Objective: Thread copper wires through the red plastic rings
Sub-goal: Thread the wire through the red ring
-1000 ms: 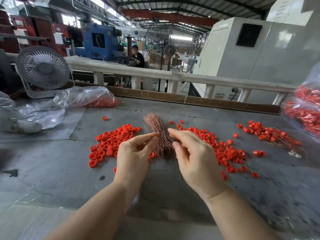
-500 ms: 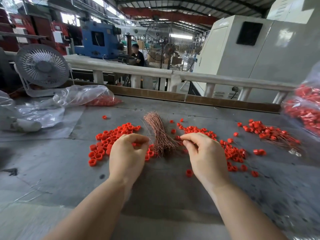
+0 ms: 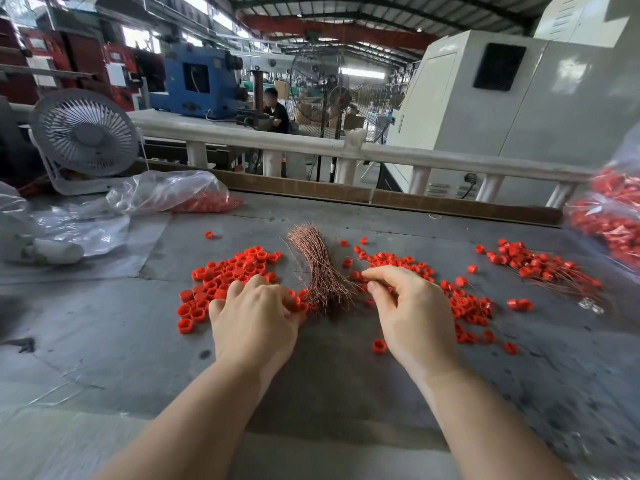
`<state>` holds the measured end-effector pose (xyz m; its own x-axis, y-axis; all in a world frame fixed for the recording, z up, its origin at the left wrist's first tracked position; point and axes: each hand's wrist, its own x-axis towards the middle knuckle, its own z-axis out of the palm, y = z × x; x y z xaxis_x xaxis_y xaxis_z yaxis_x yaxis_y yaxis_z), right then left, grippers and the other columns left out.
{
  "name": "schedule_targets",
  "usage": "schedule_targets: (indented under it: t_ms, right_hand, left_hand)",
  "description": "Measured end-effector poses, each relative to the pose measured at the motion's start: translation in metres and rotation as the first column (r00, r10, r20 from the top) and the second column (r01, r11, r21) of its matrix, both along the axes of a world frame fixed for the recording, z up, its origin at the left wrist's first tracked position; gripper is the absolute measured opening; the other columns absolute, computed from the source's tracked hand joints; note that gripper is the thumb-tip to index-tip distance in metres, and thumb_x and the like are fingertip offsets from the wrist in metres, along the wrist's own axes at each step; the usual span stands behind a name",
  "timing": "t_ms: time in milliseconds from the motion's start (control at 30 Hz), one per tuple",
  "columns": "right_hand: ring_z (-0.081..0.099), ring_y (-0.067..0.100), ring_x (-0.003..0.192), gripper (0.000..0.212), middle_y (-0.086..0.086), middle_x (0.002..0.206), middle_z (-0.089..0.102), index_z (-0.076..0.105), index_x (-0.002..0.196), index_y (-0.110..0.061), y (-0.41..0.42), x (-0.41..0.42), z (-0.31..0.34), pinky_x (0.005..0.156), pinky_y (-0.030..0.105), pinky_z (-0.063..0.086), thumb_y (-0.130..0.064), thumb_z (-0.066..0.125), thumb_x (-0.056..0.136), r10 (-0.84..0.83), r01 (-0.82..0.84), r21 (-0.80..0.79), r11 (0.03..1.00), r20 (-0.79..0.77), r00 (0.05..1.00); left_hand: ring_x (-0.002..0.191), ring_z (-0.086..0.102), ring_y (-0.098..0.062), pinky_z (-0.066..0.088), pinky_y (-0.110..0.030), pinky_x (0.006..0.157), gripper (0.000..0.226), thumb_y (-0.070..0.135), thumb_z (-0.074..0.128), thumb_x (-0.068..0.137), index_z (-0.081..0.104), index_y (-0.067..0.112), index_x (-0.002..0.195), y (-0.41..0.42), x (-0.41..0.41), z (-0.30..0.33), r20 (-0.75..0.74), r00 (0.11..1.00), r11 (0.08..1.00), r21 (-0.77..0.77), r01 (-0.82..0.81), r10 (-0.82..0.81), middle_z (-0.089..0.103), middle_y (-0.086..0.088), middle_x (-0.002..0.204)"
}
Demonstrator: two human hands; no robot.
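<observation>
Standing at the far left of the grey table (image 3: 104, 341) is one small white fan (image 3: 85, 136), and beside it one clear bag (image 3: 166, 192) with red rings inside. Then comes the left pile of red rings (image 3: 225, 275) (too many to count). The left hand (image 3: 254, 317) lies on its near edge, fingers curled onto some rings; if it really grips one I cannot tell. In the middle lies one bundle of copper wires (image 3: 317, 268), long axis running away from the person, far tips leaning left. The right hand (image 3: 412, 306) pinches a thin wire beside the bundle. Further right are more loose rings (image 3: 467, 303), then threaded ones (image 3: 540, 268).
</observation>
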<state>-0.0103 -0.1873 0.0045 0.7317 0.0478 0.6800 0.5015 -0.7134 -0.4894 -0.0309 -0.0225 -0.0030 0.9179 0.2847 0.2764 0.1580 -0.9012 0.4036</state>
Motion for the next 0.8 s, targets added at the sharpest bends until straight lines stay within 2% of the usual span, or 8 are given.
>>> schedule_targets:
  t_ms: [100,167,233,300,400,533,667,800]
  right_hand:
    - [0.067,0.019,0.081,0.014,-0.002,0.087,0.073,0.074,0.09,-0.013,0.0,0.0,0.0,0.073,0.035,0.054,-0.004,0.066,0.083,0.008,-0.008,0.017,1.0,0.007,1.0]
    - [0.066,0.019,0.079,0.013,-0.002,0.084,0.072,0.073,0.088,-0.013,0.0,0.0,-0.001,0.072,0.036,0.053,-0.004,0.066,0.083,0.024,-0.025,0.036,0.999,0.005,1.0]
    - [0.064,0.016,0.078,0.013,-0.004,0.083,0.069,0.073,0.086,-0.013,0.0,0.001,0.0,0.073,0.034,0.052,-0.003,0.066,0.082,0.061,-0.06,0.061,0.996,-0.008,0.998]
    - [0.062,0.012,0.078,0.014,-0.006,0.081,0.066,0.073,0.084,-0.013,0.001,0.001,0.0,0.074,0.029,0.051,-0.001,0.066,0.082,0.099,-0.097,0.084,0.992,-0.017,0.995]
    - [0.059,0.007,0.075,0.016,-0.007,0.08,0.065,0.073,0.083,-0.015,0.002,0.001,0.001,0.072,0.022,0.048,-0.001,0.066,0.081,0.136,-0.132,0.116,0.984,-0.027,0.99]
    - [0.057,0.002,0.071,0.022,-0.014,0.077,0.064,0.071,0.087,-0.021,0.002,0.001,0.001,0.068,0.016,0.046,-0.001,0.063,0.083,0.168,-0.158,0.175,0.972,-0.045,0.985]
    - [0.058,0.003,0.073,0.021,-0.011,0.08,0.066,0.071,0.086,-0.022,0.002,0.002,0.0,0.071,0.02,0.048,-0.002,0.064,0.083,0.182,-0.172,0.17,0.97,-0.049,0.982]
    - [0.06,0.004,0.077,0.02,-0.01,0.083,0.067,0.071,0.087,-0.02,0.004,0.001,0.0,0.074,0.023,0.05,-0.002,0.065,0.083,0.192,-0.185,0.148,0.972,-0.032,0.981]
  left_hand:
    - [0.104,0.043,-0.016,0.023,-0.03,0.079,0.009,0.04,0.065,0.084,0.066,0.034,0.091,0.0,0.001,0.0,0.113,0.992,0.996,-0.06,0.07,-0.062,0.052,0.014,0.098]
    - [0.089,0.054,-0.011,0.033,-0.023,0.074,0.009,0.028,0.072,0.079,0.064,0.032,0.078,-0.004,0.001,0.001,0.28,0.95,0.936,-0.278,0.218,-0.138,0.058,0.015,0.083]
    - [0.068,0.059,-0.001,0.043,-0.014,0.065,0.02,0.016,0.075,0.076,0.063,0.031,0.07,-0.01,0.0,0.003,0.369,0.912,0.79,-0.499,0.356,-0.178,0.065,0.013,0.07]
    - [0.058,0.06,0.001,0.048,-0.013,0.057,0.021,0.004,0.073,0.077,0.066,0.024,0.072,-0.015,-0.002,0.004,0.392,0.896,0.594,-0.677,0.434,-0.208,0.067,0.009,0.063]
    - [0.058,0.063,-0.005,0.051,-0.016,0.055,0.018,-0.004,0.065,0.081,0.067,0.013,0.078,-0.016,-0.004,0.006,0.393,0.895,0.297,-0.846,0.442,-0.21,0.068,0.001,0.063]
    - [0.065,0.067,-0.009,0.053,-0.015,0.062,0.026,-0.012,0.059,0.081,0.072,0.01,0.081,-0.013,-0.001,0.008,0.359,0.91,0.024,-0.928,0.371,-0.205,0.071,-0.004,0.07]
    - [0.068,0.068,-0.01,0.054,-0.017,0.063,0.035,-0.016,0.054,0.081,0.075,0.012,0.078,-0.014,-0.002,0.008,0.345,0.907,-0.082,-0.939,0.335,-0.242,0.07,-0.007,0.072]
    - [0.066,0.068,-0.011,0.056,-0.018,0.061,0.022,-0.005,0.062,0.073,0.074,0.011,0.082,-0.015,-0.003,0.01,0.35,0.9,-0.114,-0.936,0.332,-0.259,0.071,-0.007,0.074]
